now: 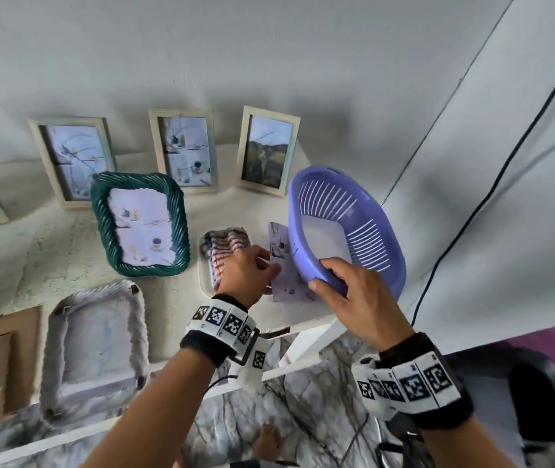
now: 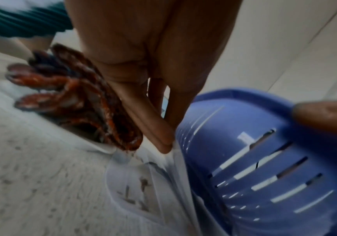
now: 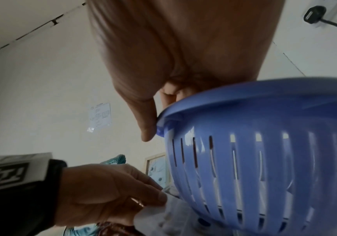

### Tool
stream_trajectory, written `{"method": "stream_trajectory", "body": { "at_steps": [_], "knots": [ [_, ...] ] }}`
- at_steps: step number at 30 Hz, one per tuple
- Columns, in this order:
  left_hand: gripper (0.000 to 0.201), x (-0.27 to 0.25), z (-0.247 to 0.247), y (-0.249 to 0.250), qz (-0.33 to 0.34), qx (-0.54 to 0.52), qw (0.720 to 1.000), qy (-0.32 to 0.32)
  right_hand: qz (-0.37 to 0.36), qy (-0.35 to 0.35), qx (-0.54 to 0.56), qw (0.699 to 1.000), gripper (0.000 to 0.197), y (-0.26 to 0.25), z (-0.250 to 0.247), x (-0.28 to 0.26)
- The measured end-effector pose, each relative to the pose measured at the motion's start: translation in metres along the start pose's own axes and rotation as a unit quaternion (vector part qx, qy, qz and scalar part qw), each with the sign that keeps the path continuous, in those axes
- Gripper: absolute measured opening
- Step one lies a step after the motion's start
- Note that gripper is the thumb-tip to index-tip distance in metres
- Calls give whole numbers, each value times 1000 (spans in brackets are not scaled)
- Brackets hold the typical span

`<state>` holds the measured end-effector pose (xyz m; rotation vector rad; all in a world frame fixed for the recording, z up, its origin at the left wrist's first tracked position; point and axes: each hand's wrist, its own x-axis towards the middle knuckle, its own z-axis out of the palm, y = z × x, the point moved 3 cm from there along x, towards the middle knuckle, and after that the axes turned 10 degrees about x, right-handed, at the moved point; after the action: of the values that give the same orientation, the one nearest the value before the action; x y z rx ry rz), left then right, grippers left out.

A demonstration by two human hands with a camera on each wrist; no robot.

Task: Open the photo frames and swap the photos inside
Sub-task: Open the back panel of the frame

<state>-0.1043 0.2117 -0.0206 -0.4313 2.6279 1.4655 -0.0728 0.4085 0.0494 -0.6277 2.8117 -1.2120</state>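
Centre of frame: left hand (image 1: 245, 270) pinching photo (image 1: 284, 265); right hand (image 1: 353, 292) gripping tilted purple basket (image 1: 363, 211) rim.

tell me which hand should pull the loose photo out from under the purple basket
Left. The left hand already pinches the loose printed photo at its edge, while the right hand grips the rim of the tilted purple slotted plastic basket, keeping it lifted off the photo.
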Motion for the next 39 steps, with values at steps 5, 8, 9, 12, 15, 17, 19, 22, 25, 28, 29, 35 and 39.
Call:
{"method": "stream_trajectory", "body": {
  "at_steps": [5,8,9,12,15,17,19,22,25,28,29,35,39],
  "knots": [
    [15,11,6,-5,2,120,992,41,-4,-44,-70,997,28,-4,23,-2],
    [14,12,4,-12,-2,141,990,32,2,-63,-109,992,30,-6,34,-3],
    [14,12,3,-14,-1,145,989,32,7,-72,-114,991,31,-6,36,-2],
    [24,6,-4,-14,-4,134,990,30,4,-83,-108,991,33,-8,39,-2],
    [36,-2,-12,-8,-2,79,996,42,1,-54,-51,997,43,-14,25,3],
    [31,-6,-17,-2,-9,-20,999,36,-6,-35,-27,999,45,-21,6,14],
    [24,-10,-19,4,3,-93,996,11,-27,-10,-19,999,43,-31,-18,36],
    [15,-11,-17,7,10,-127,992,-12,-52,25,-50,997,31,-39,-45,80],
    [18,-8,-16,4,9,-123,992,-11,-6,-29,-128,991,31,-30,-43,131],
    [21,-8,-17,3,15,-112,994,-11,62,-153,-222,961,35,-1,-9,173],
    [22,-8,-17,2,19,-109,994,-12,75,-192,-253,945,32,9,3,180],
    [25,-7,-20,-1,43,-87,995,-9,81,-245,-353,899,25,45,35,174],
    [26,-7,-21,0,50,-77,996,-11,86,-246,-364,894,31,48,39,176]
  ]
}}
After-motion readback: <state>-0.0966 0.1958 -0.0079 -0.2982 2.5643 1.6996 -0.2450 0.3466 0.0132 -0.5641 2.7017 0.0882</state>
